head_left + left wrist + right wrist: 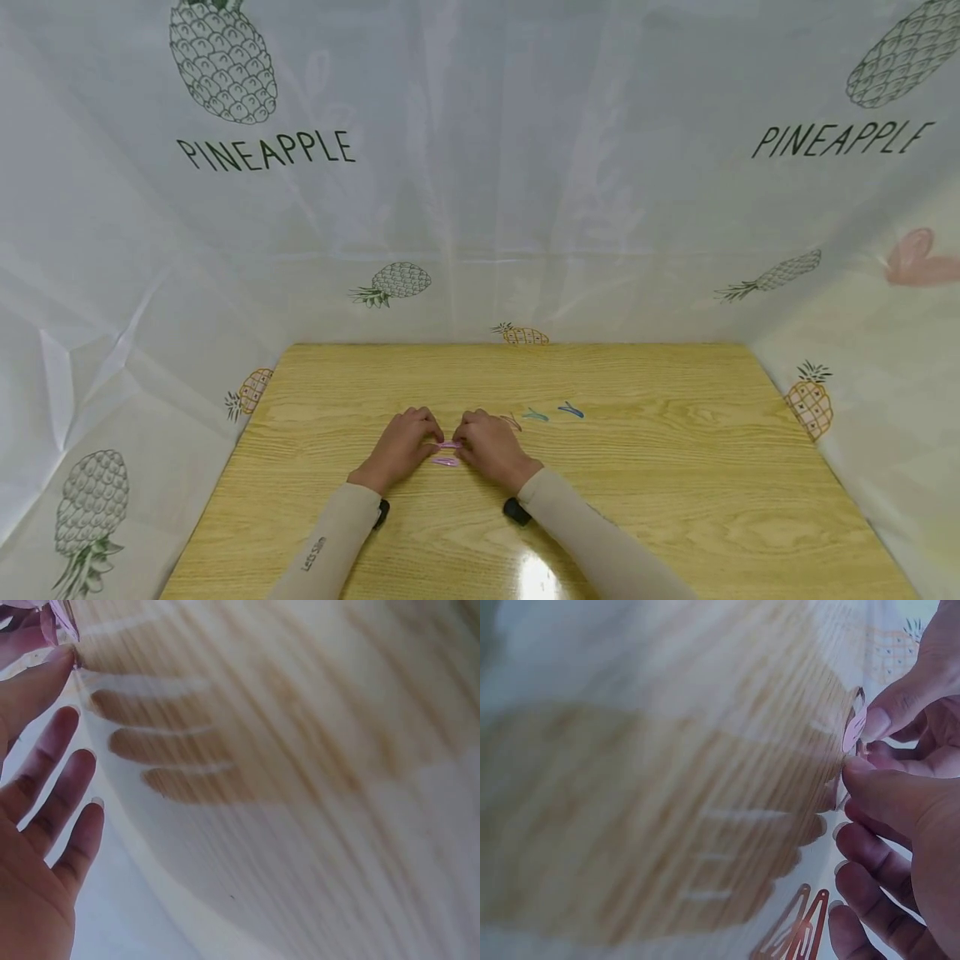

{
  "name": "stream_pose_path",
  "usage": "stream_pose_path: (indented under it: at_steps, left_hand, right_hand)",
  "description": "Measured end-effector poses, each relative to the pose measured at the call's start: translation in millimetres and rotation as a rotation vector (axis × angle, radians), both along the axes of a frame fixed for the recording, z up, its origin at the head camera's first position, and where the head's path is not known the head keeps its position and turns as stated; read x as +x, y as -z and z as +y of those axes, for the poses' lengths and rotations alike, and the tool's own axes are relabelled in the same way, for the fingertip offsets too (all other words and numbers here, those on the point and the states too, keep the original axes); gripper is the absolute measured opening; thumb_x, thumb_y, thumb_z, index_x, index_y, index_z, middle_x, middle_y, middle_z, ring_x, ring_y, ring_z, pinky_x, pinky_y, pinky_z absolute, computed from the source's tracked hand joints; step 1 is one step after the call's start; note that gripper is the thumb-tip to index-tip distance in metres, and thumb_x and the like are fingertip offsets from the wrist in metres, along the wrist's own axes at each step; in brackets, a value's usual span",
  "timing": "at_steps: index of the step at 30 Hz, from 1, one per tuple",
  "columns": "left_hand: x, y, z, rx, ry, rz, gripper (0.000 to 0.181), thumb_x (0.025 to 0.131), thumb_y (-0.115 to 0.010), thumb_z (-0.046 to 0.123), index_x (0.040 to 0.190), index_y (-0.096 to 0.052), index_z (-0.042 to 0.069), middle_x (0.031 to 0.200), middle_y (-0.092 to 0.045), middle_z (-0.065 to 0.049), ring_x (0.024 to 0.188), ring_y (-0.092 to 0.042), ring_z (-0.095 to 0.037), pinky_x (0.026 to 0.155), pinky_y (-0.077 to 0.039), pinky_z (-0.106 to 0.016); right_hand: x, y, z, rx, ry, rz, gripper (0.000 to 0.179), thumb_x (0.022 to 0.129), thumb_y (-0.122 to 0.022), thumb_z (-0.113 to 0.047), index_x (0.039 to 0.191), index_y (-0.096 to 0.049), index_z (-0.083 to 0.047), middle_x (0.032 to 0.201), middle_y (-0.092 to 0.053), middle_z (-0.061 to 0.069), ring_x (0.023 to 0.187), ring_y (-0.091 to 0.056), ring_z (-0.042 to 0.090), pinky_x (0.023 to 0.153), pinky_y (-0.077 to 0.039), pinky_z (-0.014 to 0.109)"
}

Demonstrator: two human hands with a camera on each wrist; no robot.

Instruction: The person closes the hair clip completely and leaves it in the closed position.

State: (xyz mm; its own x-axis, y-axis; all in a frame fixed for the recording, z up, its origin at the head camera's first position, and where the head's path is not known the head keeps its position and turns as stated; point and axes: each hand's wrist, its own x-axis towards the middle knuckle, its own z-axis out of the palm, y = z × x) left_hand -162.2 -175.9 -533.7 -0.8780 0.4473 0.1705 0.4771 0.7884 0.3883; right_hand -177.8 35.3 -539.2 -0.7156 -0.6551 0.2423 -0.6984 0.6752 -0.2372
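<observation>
A pink snap hair clip is between the two hands, just above the wooden table. My left hand pinches one end with thumb and forefinger; its other fingers stretch out in the left wrist view, where the pink clip shows at the top left corner. My right hand pinches the other end, as the right wrist view shows, with its fingertips partly covering the clip. A second pinkish-purple hair clip lies on the table just in front of the held one.
Right of the hands lie an orange-red hair clip, a green hair clip and a blue hair clip, roughly in a row. The wooden table meets pineapple-printed white sheeting at its back and sides.
</observation>
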Motion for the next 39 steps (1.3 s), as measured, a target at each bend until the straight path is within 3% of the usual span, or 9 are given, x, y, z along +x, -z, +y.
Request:
stream_pose_path:
  at_steps: [9,15,27,39]
  left_hand:
    - [-1.5,-10.6,16.0,0.052,-0.056,0.013,0.006,0.093,-0.083,0.012,0.096,-0.079,0.011,0.102,-0.067,-0.003,0.096,-0.062,-0.027,0.088,-0.052,-0.052]
    - [-5.8,-15.9,31.5,0.035,-0.095,0.026,0.010,0.092,-0.084,0.015,0.100,-0.079,0.010,0.103,-0.068,-0.003,0.099,-0.062,-0.029,0.092,-0.050,-0.055]
    - [-11.8,-12.3,62.6,-0.084,-0.136,0.014,0.015,0.091,-0.086,0.020,0.102,-0.079,0.013,0.103,-0.064,-0.003,0.099,-0.059,-0.027,0.094,-0.048,-0.052]
    - [-17.7,-7.8,80.0,-0.221,-0.246,0.049,0.019,0.091,-0.087,0.023,0.101,-0.073,0.014,0.107,-0.061,-0.005,0.099,-0.056,-0.026,0.091,-0.047,-0.046]
  right_hand:
    - [-0.4,-10.3,23.3,-0.079,0.076,-0.017,0.017,0.094,-0.084,-0.018,0.109,-0.081,-0.010,0.101,-0.068,0.000,0.093,-0.067,0.018,0.081,-0.059,0.033]
    - [-5.5,-13.2,39.7,-0.137,0.148,-0.006,0.019,0.092,-0.085,-0.016,0.109,-0.080,-0.009,0.102,-0.069,0.002,0.093,-0.067,0.020,0.083,-0.059,0.037]
    - [-11.9,-9.2,51.3,-0.149,0.213,0.035,0.024,0.083,-0.093,-0.016,0.102,-0.080,-0.008,0.098,-0.068,0.003,0.091,-0.067,0.023,0.082,-0.059,0.040]
    - [-17.6,-6.0,50.6,-0.081,0.226,0.017,0.018,0.085,-0.091,-0.018,0.097,-0.081,-0.010,0.096,-0.067,0.002,0.089,-0.065,0.022,0.079,-0.056,0.039]
